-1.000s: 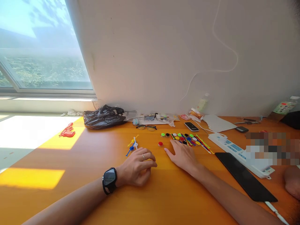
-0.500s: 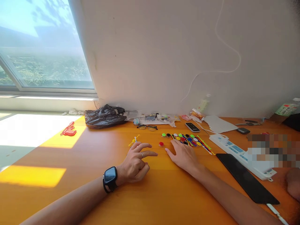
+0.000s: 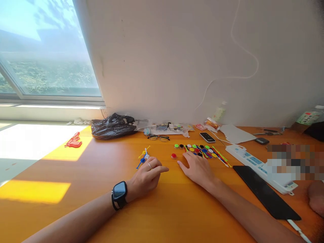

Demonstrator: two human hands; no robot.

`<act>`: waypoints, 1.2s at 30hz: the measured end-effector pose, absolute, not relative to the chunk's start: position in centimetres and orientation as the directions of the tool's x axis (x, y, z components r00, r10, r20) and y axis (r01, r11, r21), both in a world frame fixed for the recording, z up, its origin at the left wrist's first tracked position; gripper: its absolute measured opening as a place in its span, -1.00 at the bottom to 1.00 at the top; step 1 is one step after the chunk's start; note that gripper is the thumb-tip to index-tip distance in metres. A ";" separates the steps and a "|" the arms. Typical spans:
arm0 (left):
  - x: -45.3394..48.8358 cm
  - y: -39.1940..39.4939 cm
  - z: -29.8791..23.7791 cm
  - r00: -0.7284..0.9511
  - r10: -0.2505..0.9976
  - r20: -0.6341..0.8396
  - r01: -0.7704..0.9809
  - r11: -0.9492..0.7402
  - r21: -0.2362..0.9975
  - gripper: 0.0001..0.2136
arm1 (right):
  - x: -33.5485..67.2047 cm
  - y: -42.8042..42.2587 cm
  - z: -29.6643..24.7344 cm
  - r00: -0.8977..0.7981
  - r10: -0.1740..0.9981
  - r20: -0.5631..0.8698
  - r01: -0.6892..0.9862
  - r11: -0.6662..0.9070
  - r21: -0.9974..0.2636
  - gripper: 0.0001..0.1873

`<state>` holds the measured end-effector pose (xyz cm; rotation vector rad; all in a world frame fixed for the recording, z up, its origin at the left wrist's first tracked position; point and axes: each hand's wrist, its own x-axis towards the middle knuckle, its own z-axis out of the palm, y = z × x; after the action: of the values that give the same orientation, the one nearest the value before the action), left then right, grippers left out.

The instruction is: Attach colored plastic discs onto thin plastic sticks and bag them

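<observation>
The left hand [image 3: 146,173] is loosely curled, its index finger stretched out towards the right and the other fingers bent under. Nothing shows between its fingertips, but the palm is turned away, so I cannot tell whether its grip is closed on anything. It wears a ring [image 3: 150,166], and a black smartwatch [image 3: 119,190] sits at the wrist.

The right hand [image 3: 198,168] lies palm down with its grip open, the thumb spread well away from the fingers and the gap between them empty. Its fingertips reach the near edge of a cluster of plastic discs and rods [image 3: 211,151]; whether they press on any piece is hard to make out.

That cluster lies flat on the desk [image 3: 177,209], the small round discs in green, black, white, yellow, red and blue, with thin coloured rods among them and more rods slanting along its right side. A single red disc [image 3: 173,156] sits apart from the rest, just left of the right hand.

Just beyond the left hand are a blue rod-and-disc piece [image 3: 142,160], a white piece [image 3: 146,152] and a yellow piece [image 3: 140,155], lying close together. The eyeglasses [image 3: 164,138] rest farther back, between the two groups.
</observation>
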<state>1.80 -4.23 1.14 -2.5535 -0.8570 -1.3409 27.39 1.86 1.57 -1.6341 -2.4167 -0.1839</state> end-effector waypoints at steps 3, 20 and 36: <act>1.5 -4.3 1.3 0.445 0.420 0.791 0.533 -0.834 0.143 -0.66 | 27.3 1.6 1.8 -0.366 0.892 0.264 0.922 0.387 -0.027 -0.63; 1.1 -3.8 1.3 0.485 0.359 0.798 0.530 -0.846 0.058 -0.54 | 26.9 1.4 0.8 -0.520 0.801 0.299 0.769 0.591 -0.245 -0.53; 1.0 -4.5 1.7 0.536 0.332 0.776 0.524 -0.852 0.003 -0.69 | 26.2 0.1 1.4 -0.698 0.653 0.295 0.532 0.748 -0.396 -0.66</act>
<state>1.04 -4.46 1.72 -2.5440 -0.7221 -1.2123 26.20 0.14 1.41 -0.9033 -2.5282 0.3935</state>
